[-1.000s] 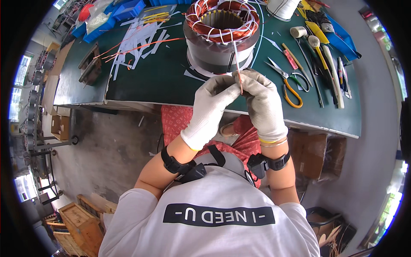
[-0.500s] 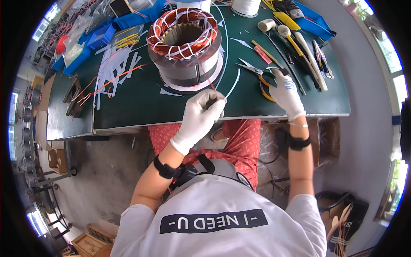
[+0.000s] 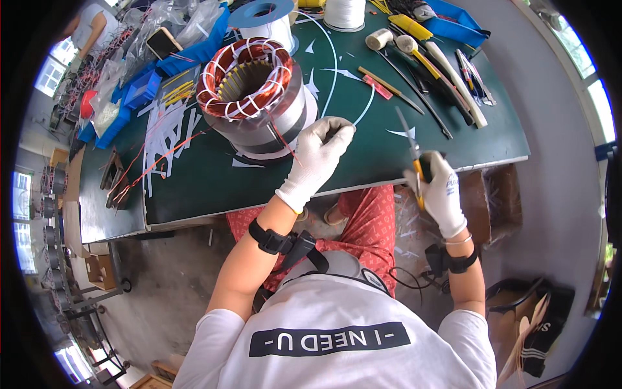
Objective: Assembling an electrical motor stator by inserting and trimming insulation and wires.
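Pale lettering, upside down from here, fills a black band [image 3: 330,339] across the white shirt [image 3: 324,311]; white letters also mark a black bag [image 3: 541,327] at lower right, and a small blue print shows on the right glove.

The gloved left hand [image 3: 321,152] is closed, its fingertips pinching a pale cord [image 3: 333,71] just beside the motor core [image 3: 259,133], which stands upright, its copper coil [image 3: 208,78] on top. A thin red wire [image 3: 277,129] runs down to that glove; whether it is gripped cannot be told. The right hand [image 3: 442,188] curls around orange-handled scissors [image 3: 415,155] — blurred, so the blade gap is unclear — and straddles the table's front edge.

Between the hands and the row of tools [image 3: 447,84] lies a stretch of green table [image 3: 479,142], with a paper scrap near the blades. Grey floor [image 3: 162,279] and cardboard boxes [image 3: 505,201] sit below; windows light the right side.
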